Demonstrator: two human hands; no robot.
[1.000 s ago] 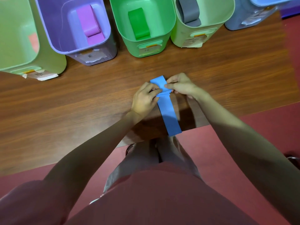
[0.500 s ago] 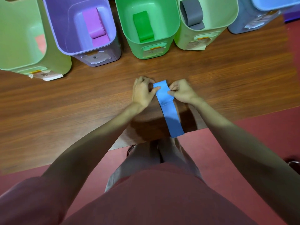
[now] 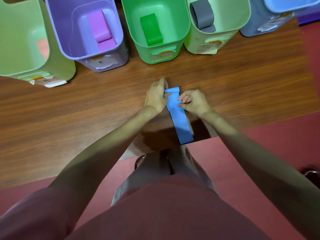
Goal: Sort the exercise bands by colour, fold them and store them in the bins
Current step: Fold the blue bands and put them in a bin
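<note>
Person in a dusty-pink short-sleeved top [image 3: 155,213], sleeves ending at the upper arms, forearms bare. Grey trousers [image 3: 155,172] below the hem. Left hand [image 3: 155,97] and right hand [image 3: 194,102] bare, no rings, watch or gloves visible.

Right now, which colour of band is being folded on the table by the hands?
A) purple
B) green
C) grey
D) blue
D: both hands pinch the blue band on the wooden table, while the purple, green and grey ones already sit in bins.
</note>
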